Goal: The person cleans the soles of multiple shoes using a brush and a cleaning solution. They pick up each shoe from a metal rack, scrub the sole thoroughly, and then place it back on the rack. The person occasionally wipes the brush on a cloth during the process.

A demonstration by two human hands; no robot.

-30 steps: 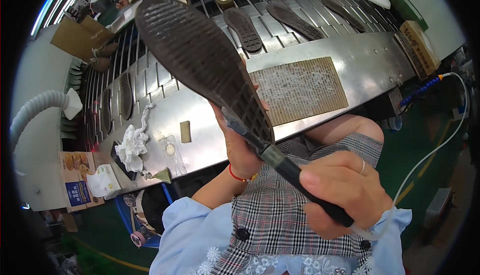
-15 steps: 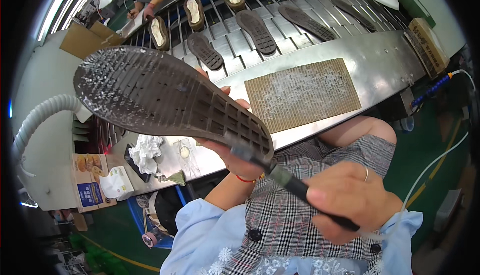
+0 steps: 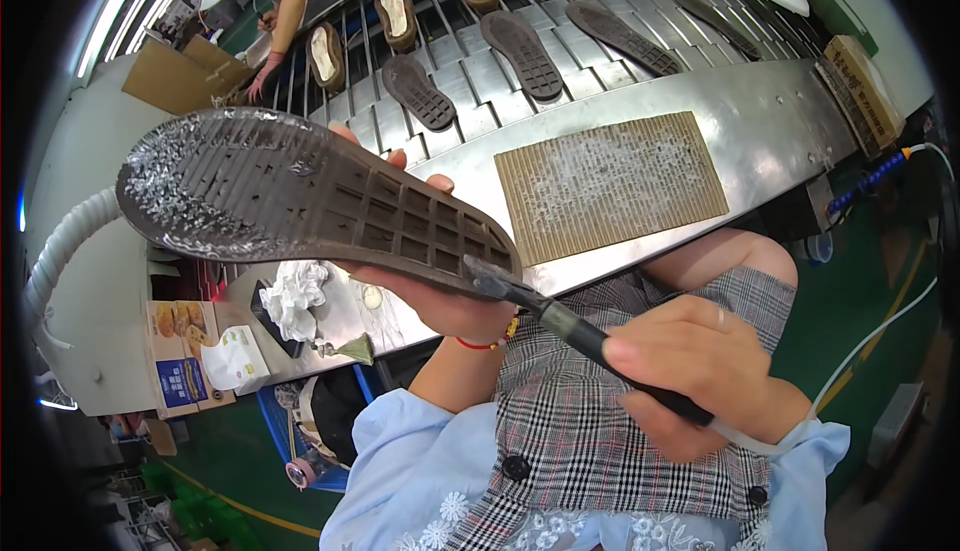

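Observation:
My left hand [image 3: 440,303] is closed around a dark brown shoe sole [image 3: 315,191], its thumb side below and fingertips showing past the upper edge. The sole's gridded, ribbed face is turned up, its wide end to the left. Shiny white streaks coat that wide end. In my right hand [image 3: 705,366] is a black-handled brush [image 3: 575,331], fed by a thin pale tube at its back end. The brush's greyish tip is at the narrow end of the sole, by its lower edge; whether it touches I cannot tell.
Beyond the metal table edge [image 3: 780,111], a slatted conveyor carries several brown soles [image 3: 522,56] and shoes [image 3: 397,16]. White-smeared corrugated cardboard [image 3: 615,186] lies on the table. A brown box [image 3: 860,91] stands right. Crumpled white paper [image 3: 295,301] lies left. A co-worker's arm [image 3: 292,11] reaches over the conveyor.
The sole has shifted a little left and turned slightly; the white at its wide end looks more streaked. My brush tip is slightly lower on it. The co-worker's arm has stretched down toward the conveyor.

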